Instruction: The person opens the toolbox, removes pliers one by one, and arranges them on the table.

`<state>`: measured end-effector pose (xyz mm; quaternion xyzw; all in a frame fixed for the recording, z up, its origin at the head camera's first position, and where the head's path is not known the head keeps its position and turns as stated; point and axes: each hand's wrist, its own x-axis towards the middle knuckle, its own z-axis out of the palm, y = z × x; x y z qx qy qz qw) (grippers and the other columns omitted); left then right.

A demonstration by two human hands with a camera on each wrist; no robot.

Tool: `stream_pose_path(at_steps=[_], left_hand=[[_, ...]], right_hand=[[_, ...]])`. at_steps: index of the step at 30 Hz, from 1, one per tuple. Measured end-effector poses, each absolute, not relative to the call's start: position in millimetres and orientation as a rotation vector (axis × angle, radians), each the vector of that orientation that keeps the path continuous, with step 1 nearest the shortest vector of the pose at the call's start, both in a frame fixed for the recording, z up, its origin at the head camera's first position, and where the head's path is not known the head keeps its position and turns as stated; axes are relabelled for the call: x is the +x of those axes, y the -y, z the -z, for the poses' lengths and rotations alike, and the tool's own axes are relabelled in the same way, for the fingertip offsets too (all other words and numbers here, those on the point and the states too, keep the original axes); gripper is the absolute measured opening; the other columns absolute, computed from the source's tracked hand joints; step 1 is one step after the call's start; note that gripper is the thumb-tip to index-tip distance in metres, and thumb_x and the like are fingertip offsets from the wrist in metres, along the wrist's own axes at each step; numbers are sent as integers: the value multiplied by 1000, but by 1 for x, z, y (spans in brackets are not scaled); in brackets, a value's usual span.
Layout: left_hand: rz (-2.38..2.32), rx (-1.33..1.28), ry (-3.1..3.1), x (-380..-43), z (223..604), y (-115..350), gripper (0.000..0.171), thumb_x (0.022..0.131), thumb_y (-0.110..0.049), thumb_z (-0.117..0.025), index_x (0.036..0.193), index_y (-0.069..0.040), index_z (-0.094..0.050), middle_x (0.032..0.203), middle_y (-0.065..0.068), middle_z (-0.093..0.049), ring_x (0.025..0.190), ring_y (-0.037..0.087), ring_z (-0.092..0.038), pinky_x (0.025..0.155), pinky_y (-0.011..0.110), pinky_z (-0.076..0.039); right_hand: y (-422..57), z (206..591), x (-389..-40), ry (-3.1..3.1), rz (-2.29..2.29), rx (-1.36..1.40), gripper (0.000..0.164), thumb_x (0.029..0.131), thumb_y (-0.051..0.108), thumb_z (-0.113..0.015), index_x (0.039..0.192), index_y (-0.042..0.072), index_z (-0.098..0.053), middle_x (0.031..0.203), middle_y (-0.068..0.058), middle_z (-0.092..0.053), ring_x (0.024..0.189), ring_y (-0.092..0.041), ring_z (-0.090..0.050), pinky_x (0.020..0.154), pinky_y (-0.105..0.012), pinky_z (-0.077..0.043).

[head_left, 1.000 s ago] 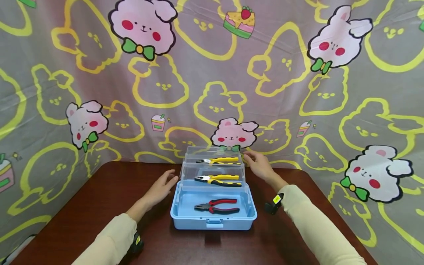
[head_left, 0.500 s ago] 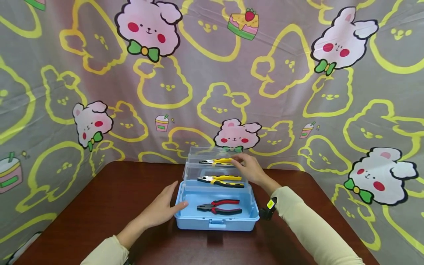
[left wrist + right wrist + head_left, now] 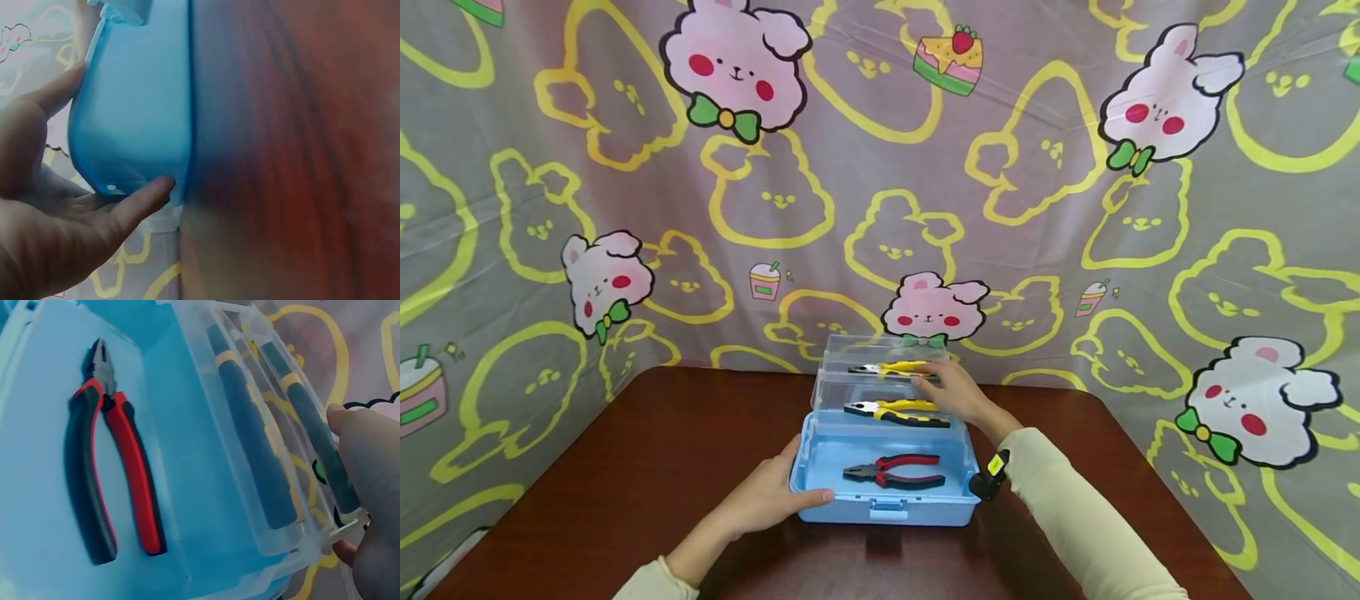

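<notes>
A light blue toolbox (image 3: pixel 827 510) stands with its clear stacked trays (image 3: pixel 831 392) raised at the back. My left hand (image 3: pixel 767 496) grips its left front corner, thumb across the front and fingers along the side. At the top tray's right end, my right hand (image 3: pixel 958 392) holds the tray edge, one digit at the rim and another below in the right wrist view. Yellow-and-black pliers (image 3: pixel 887 367) lie in that tray, their handle ends partly covered by the hand. Similar pliers (image 3: pixel 898 413) lie in the lower tray. Red-and-black pliers (image 3: pixel 140 481) rest on the box floor.
The toolbox sits on a dark red-brown wooden table (image 3: pixel 647 433). A latch (image 3: pixel 887 509) is on the box's front. A grey curtain (image 3: pixel 880 167) with yellow bunny outlines hangs behind and on both sides.
My left hand has come from beside the toolbox to its left front corner and grips it. My right hand has moved left from beside the top tray onto its right end.
</notes>
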<state>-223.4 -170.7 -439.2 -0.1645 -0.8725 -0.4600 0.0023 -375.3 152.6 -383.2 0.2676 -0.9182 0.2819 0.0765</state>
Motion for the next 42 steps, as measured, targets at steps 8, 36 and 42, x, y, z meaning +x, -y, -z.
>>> stream_pose_path(at_steps=[8, 36, 42], left_hand=[[1612, -453, 2778, -218, 431, 172, 112, 86, -39, -86, 163, 2, -16, 153, 26, -44, 124, 36, -56, 100, 57, -47], [1675, -409, 2761, -218, 439, 170, 115, 85, -42, -87, 164, -1, -15, 158, 23, -39, 131, 36, -49, 105, 60, -40], [1681, -432, 2748, -221, 438, 169, 115, 85, -42, -87, 164, -1, -15, 159, 23, -38, 133, 37, -48, 107, 60, -38]], right_hand=[[-145, 378, -382, 2745, -731, 920, 26, 109, 18, -56, 97, 5, -75, 84, -3, -49, 80, -19, -44, 68, -36, -37], [-151, 377, -376, 2703, -1242, 632, 29, 100, 15, -72, 127, 6, -75, 125, -9, -66, 114, -28, -56, 92, -47, -49], [-161, 380, -371, 2626, -1229, 594, 28, 99, 16, -74, 125, 6, -76, 123, -10, -65, 118, -32, -54, 99, -54, -44]])
